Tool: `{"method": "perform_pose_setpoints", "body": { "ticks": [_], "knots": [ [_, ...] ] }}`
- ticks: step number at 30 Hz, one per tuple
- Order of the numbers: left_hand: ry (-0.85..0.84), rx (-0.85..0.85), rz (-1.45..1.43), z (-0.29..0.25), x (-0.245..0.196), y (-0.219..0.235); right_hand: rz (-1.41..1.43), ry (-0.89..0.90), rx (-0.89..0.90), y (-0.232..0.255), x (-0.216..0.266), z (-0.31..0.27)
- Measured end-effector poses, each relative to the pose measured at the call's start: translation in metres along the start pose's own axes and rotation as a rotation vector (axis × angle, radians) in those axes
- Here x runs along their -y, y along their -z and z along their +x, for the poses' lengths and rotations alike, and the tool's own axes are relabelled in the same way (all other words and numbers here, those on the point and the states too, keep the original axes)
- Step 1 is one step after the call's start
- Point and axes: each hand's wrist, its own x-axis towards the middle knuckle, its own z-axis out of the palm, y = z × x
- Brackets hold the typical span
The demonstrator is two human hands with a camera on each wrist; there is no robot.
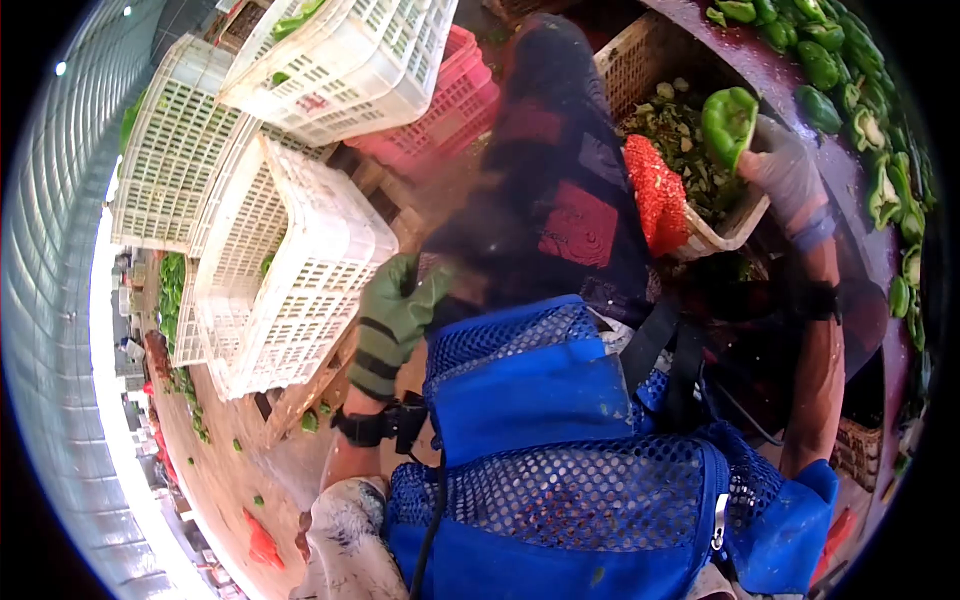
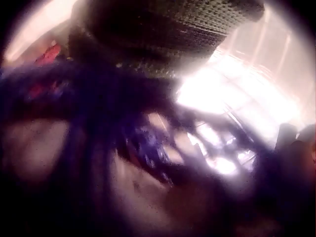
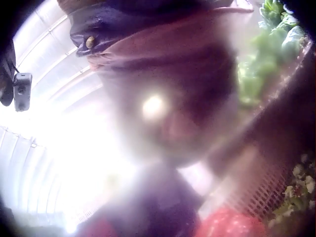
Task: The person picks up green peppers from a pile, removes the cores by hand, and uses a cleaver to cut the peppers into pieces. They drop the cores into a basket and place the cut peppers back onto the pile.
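In the head view a green bell pepper [image 1: 729, 124] is gripped by my right hand [image 1: 785, 175], which wears a thin pale glove. Below the pepper is a crate [image 1: 735, 232] of chopped green and pale scraps, with a bright red, rough-textured piece [image 1: 655, 195] over its near side. My left hand [image 1: 398, 310], in a green glove with dark stripes, rests beside my thigh with loosely bent fingers and no object showing in it. The left wrist view is dark and blurred. In the right wrist view the glove [image 3: 173, 84] fills the middle, and the pepper is hidden.
Many green peppers [image 1: 820, 65] lie along the purple-edged surface on the right. White plastic crates [image 1: 330, 240] stand stacked on the left, with a pink crate [image 1: 440, 105] behind them. Green bits and a red scrap [image 1: 262, 540] lie on the floor [image 1: 225, 450].
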Motion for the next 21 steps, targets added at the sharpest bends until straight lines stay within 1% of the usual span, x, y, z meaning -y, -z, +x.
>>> {"method": "perform_pose_setpoints", "body": {
  "ticks": [1,2,4,6,7,8,9,10,12,16,17,18,19,20,21],
  "knots": [
    [-0.165,-0.072,0.121,0.007,-0.012,0.004,-0.073,0.034,-0.017,-0.002,0.008,-0.002],
    [-0.339,-0.135,0.229,0.016,-0.027,0.003,-0.181,0.116,-0.053,-0.005,0.014,-0.005],
    [-0.421,-0.162,-0.053,0.029,-0.077,-0.002,-0.099,-0.001,0.023,-0.006,0.042,-0.017],
    [-0.314,0.185,-0.415,0.040,-0.133,-0.033,-0.233,0.225,-0.051,-0.008,0.045,-0.020],
    [-0.386,0.374,-0.412,0.054,-0.150,-0.055,-0.238,0.287,-0.097,-0.009,0.046,-0.022],
    [-0.416,0.532,-0.505,0.068,-0.158,-0.083,-0.240,0.354,-0.141,-0.010,0.049,-0.024],
    [-0.601,0.570,-0.373,0.090,-0.162,-0.109,-0.239,0.262,-0.117,-0.005,0.063,-0.030],
    [-0.790,0.587,-0.258,0.111,-0.165,-0.135,-0.289,0.337,-0.152,-0.005,0.064,-0.029],
    [-0.965,0.628,-0.297,0.139,-0.169,-0.176,-0.475,0.293,-0.179,-0.006,0.060,-0.026],
    [-0.618,0.916,-0.560,0.163,-0.178,-0.230,-0.412,0.203,-0.269,-0.010,0.031,-0.011],
    [-0.517,0.983,-0.618,0.163,-0.184,-0.244,-0.307,0.279,-0.313,-0.003,0.019,-0.009],
    [-0.827,0.898,-0.422,0.166,-0.187,-0.248,-0.163,0.095,-0.175,0.007,0.027,-0.006],
    [-1.116,0.744,-0.248,0.169,-0.191,-0.251,-0.012,-0.085,-0.036,0.020,0.039,-0.005],
    [-1.118,0.802,-0.267,0.173,-0.193,-0.255,0.139,-0.263,0.103,0.028,0.046,-0.002],
    [-1.119,0.861,-0.286,0.176,-0.194,-0.259,0.316,-0.369,0.195,0.032,0.040,0.001]
  ]
}}
